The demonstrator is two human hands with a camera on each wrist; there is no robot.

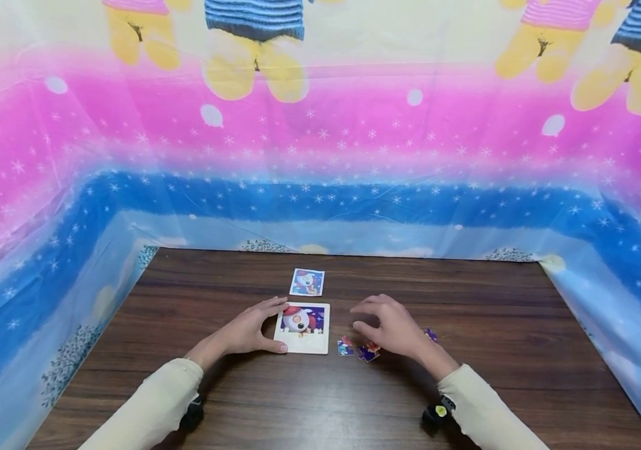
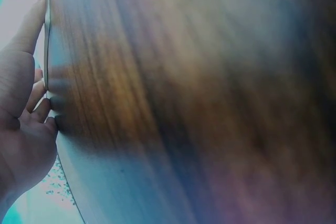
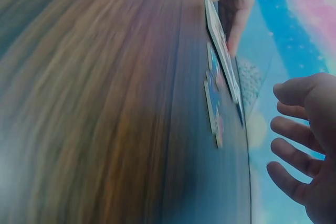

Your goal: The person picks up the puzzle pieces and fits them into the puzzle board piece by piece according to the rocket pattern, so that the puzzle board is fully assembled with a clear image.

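A white-framed jigsaw tray (image 1: 308,345) lies on the table, its upper part filled with a cartoon character picture and its lower part bare white. My left hand (image 1: 244,328) holds it at the left side, thumb near the bottom corner and fingers by the top corner. To the right of the tray, my right hand (image 1: 393,328) hovers over the table with loosely bent fingers and nothing in them; the right wrist view shows the fingers (image 3: 294,135) spread apart. Loose puzzle pieces (image 1: 345,347) lie between tray and right hand, others (image 1: 368,353) partly under that hand.
Behind the tray lies a small picture card (image 1: 306,282) with a similar character. Another purple puzzle piece (image 1: 431,335) sits beyond the right wrist. A patterned cloth (image 1: 320,156) hangs around the back and sides of the brown wooden table (image 1: 309,406).
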